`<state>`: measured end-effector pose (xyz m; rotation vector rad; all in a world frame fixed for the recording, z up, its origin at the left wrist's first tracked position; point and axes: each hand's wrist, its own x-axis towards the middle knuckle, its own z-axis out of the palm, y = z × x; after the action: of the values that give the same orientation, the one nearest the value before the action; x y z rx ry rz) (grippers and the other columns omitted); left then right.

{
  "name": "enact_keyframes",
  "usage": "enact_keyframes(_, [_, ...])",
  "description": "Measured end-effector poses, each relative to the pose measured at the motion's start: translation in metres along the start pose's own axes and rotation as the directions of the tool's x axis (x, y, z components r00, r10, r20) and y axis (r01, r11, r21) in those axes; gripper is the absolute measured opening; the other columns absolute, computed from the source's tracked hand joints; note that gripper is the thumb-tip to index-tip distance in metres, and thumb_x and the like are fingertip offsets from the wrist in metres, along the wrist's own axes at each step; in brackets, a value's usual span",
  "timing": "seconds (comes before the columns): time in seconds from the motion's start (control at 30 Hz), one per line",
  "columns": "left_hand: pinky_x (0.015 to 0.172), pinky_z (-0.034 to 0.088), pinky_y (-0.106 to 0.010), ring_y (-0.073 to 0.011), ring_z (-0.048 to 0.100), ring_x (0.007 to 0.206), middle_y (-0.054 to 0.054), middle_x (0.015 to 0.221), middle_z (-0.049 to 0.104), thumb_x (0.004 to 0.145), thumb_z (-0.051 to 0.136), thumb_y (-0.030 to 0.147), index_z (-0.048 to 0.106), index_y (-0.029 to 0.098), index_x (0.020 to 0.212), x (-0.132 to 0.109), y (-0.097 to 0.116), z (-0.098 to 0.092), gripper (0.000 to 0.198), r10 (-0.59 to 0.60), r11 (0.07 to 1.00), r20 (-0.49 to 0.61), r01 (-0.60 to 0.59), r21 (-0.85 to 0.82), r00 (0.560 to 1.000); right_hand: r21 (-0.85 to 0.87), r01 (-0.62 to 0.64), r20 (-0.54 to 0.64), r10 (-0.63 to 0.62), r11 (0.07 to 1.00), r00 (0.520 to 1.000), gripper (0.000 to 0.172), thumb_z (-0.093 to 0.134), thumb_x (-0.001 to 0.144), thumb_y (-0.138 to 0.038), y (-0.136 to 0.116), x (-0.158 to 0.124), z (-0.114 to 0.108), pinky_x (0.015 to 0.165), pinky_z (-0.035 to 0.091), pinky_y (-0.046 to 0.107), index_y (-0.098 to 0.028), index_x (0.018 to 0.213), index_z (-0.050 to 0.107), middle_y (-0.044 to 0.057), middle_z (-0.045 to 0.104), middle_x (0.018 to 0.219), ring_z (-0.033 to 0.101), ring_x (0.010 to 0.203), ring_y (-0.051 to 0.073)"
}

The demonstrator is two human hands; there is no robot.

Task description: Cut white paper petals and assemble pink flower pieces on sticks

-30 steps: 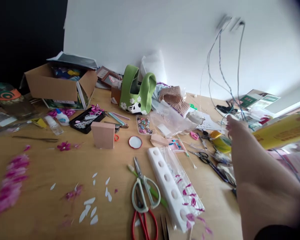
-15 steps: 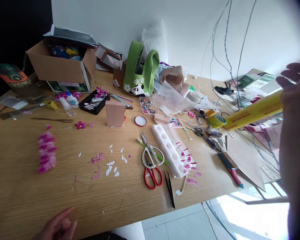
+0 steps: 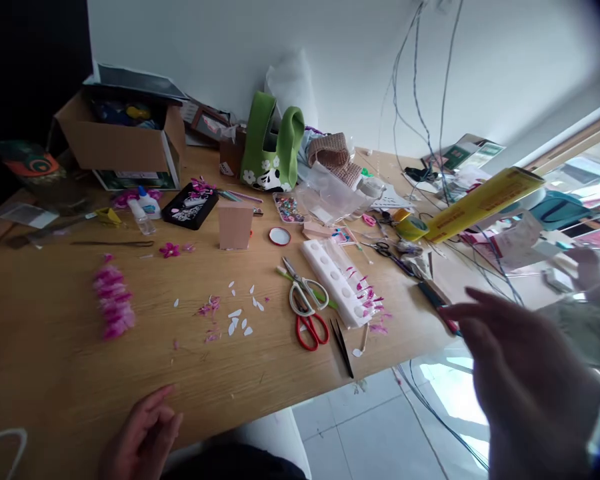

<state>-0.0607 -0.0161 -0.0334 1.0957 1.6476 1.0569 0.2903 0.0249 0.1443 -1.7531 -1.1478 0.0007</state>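
Note:
My left hand (image 3: pixel 143 433) rests at the near edge of the wooden table (image 3: pixel 55 360), fingers loosely apart, holding nothing. My right hand (image 3: pixel 520 373) hovers blurred off the table's right corner, fingers stretched toward the left, empty. Nearest to it are a red-handled tool (image 3: pixel 437 303) and a long yellow box (image 3: pixel 483 203) lying tilted over the clutter. In the middle lie red and white scissors (image 3: pixel 305 310), black tweezers (image 3: pixel 343 347), a white foam strip with holes (image 3: pixel 337 283), scattered white petals (image 3: pixel 240 320) and a pile of pink flowers (image 3: pixel 113 303).
At the back stand an open cardboard box (image 3: pixel 120 143), a green felt bag (image 3: pixel 270 143), a black tray (image 3: pixel 190 207), a glue bottle (image 3: pixel 147 200) and a pink block (image 3: pixel 235 225). Thin cables (image 3: pixel 420 100) hang down over the right side. White tiled floor (image 3: pixel 370 433) shows below the table.
My right hand let go of the yellow box and dropped low and forward, fingers spread. My left hand came further into view at the table's edge. The view pulled back.

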Motion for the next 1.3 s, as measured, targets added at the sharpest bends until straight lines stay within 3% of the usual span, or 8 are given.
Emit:
enact_keyframes(0.13, [0.049, 0.043, -0.022, -0.0119, 0.047, 0.051, 0.004, 0.059, 0.057, 0.080, 0.062, 0.052, 0.058, 0.021, 0.108, 0.005, 0.016, -0.005, 0.043, -0.069, 0.989, 0.066, 0.077, -0.124, 0.995, -0.027, -0.173, 0.198, 0.175, 0.985, 0.964, 0.040, 0.066, 0.081, -0.044, 0.042, -0.069, 0.024, 0.064, 0.054, 0.033, -0.020, 0.112, 0.063, 0.006, 0.072, 0.081, 0.069, 0.074, 0.021])
enact_keyframes(0.23, [0.048, 0.039, -0.022, -0.0104, 0.043, 0.049, 0.004, 0.059, 0.055, 0.082, 0.061, 0.049, 0.057, 0.018, 0.111, 0.008, 0.021, -0.009, 0.042, -0.056, 0.984, 0.128, 0.077, -0.162, 0.990, 0.038, -0.093, 0.325, 0.076, 0.995, 0.943, 0.030, 0.063, 0.086, -0.036, 0.056, -0.115, 0.053, 0.065, 0.053, 0.031, -0.021, 0.111, 0.061, 0.003, 0.069, 0.079, 0.066, 0.071, 0.018])
enact_keyframes(0.37, [0.047, 0.038, -0.022, -0.0095, 0.043, 0.048, 0.004, 0.059, 0.055, 0.085, 0.059, 0.046, 0.057, 0.017, 0.110, 0.011, 0.018, -0.014, 0.038, -0.020, 0.987, 0.157, 0.045, -0.157, 0.987, 0.083, 0.218, 0.430, -0.232, 0.972, 0.872, 0.011, 0.057, 0.090, -0.020, 0.044, -0.151, 0.092, 0.070, 0.050, 0.032, -0.022, 0.099, 0.065, 0.004, 0.065, 0.086, 0.061, 0.080, 0.018])
enact_keyframes(0.53, [0.055, 0.047, -0.024, -0.0122, 0.057, 0.057, 0.002, 0.069, 0.062, 0.089, 0.057, 0.032, 0.060, 0.020, 0.107, 0.025, 0.006, -0.025, 0.022, 0.248, 0.964, 0.124, -0.257, 0.063, 0.961, 0.104, 0.388, 0.496, -0.386, 0.916, 0.778, 0.019, 0.054, 0.092, -0.012, 0.017, -0.153, 0.132, 0.073, 0.048, 0.034, -0.019, 0.105, 0.065, 0.007, 0.060, 0.093, 0.052, 0.086, 0.020])
enact_keyframes(0.7, [0.082, 0.049, -0.035, -0.0192, 0.061, 0.089, -0.005, 0.092, 0.067, 0.088, 0.057, 0.014, 0.063, 0.020, 0.100, 0.049, 0.009, -0.032, 0.015, 0.614, 0.695, 0.134, -0.613, 0.376, 0.778, 0.043, 0.487, 0.574, -0.421, 0.872, 0.703, 0.031, 0.049, 0.091, -0.008, -0.005, -0.141, 0.168, 0.080, 0.045, 0.039, -0.016, 0.117, 0.063, 0.011, 0.058, 0.103, 0.047, 0.091, 0.023])
enact_keyframes(0.97, [0.086, 0.048, -0.037, -0.0212, 0.056, 0.096, -0.007, 0.100, 0.063, 0.087, 0.056, 0.008, 0.059, 0.019, 0.106, 0.066, 0.018, -0.031, 0.021, 0.689, 0.595, 0.149, -0.671, 0.444, 0.709, -0.162, 0.612, 0.777, -0.282, 0.774, 0.562, 0.052, 0.044, 0.081, 0.001, -0.033, -0.121, 0.233, 0.083, 0.040, 0.045, -0.015, 0.127, 0.057, 0.016, 0.056, 0.119, 0.042, 0.103, 0.031])
enact_keyframes(1.17, [0.085, 0.049, -0.038, -0.0216, 0.056, 0.096, -0.007, 0.100, 0.064, 0.088, 0.055, 0.009, 0.058, 0.019, 0.107, 0.077, 0.019, -0.029, 0.021, 0.689, 0.596, 0.155, -0.675, 0.435, 0.708, 0.045, 0.605, 0.819, -0.376, 0.795, 0.433, 0.038, 0.051, 0.084, -0.003, -0.045, -0.140, 0.222, 0.080, 0.040, 0.038, -0.023, 0.113, 0.064, 0.008, 0.062, 0.105, 0.046, 0.098, 0.025])
enact_keyframes(1.3, [0.086, 0.050, -0.039, -0.0220, 0.057, 0.095, -0.006, 0.099, 0.065, 0.089, 0.054, 0.011, 0.059, 0.020, 0.106, 0.083, 0.027, -0.027, 0.020, 0.679, 0.589, 0.186, -0.678, 0.440, 0.710, 0.180, 0.412, 0.692, -0.412, 0.894, 0.593, 0.014, 0.057, 0.091, -0.016, -0.034, -0.146, 0.198, 0.078, 0.041, 0.037, -0.022, 0.094, 0.068, 0.005, 0.065, 0.091, 0.050, 0.089, 0.021])
